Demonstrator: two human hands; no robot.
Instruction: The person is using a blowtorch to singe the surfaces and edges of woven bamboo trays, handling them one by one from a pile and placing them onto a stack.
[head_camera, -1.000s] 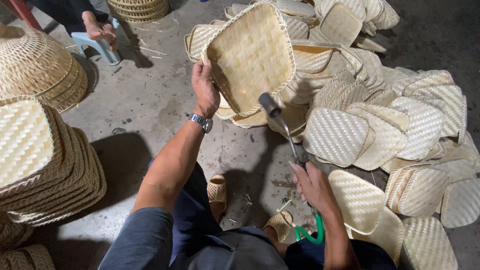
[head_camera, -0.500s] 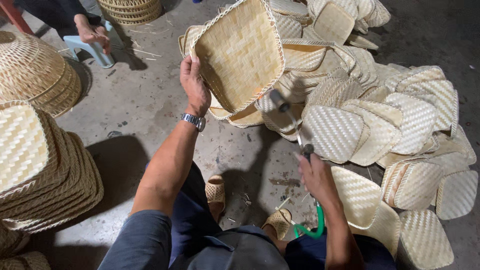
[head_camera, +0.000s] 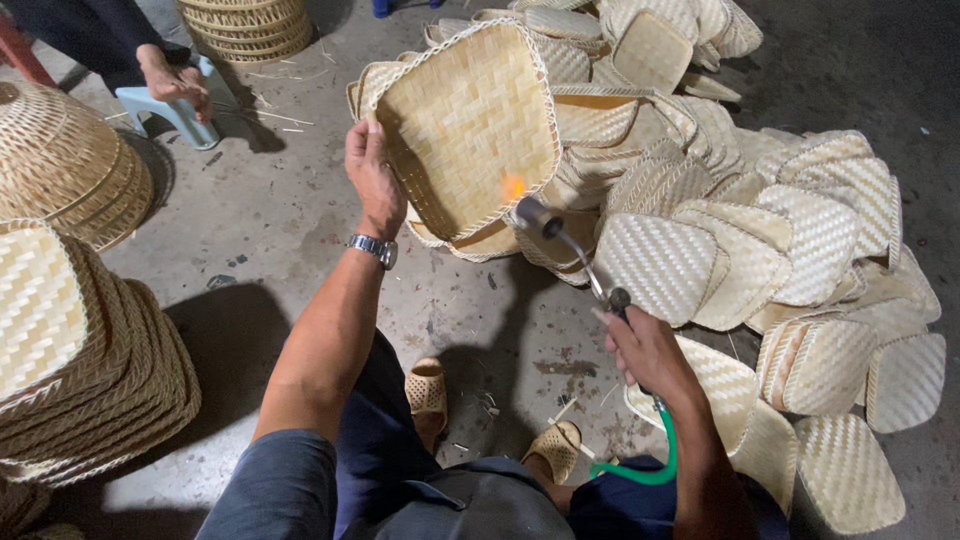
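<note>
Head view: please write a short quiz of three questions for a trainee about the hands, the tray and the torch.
1. True or false: the left hand holds the woven tray by its edge.
2. Which tool does the right hand hold? A) gas torch B) knife C) brush
3. Fill in: a small ____ burns at the tray's lower rim.

Key:
1. True; the tray is lifted above the floor, inner side toward the camera.
2. A; a green hose runs below the wrist.
3. Flame, just off the torch nozzle.
</note>
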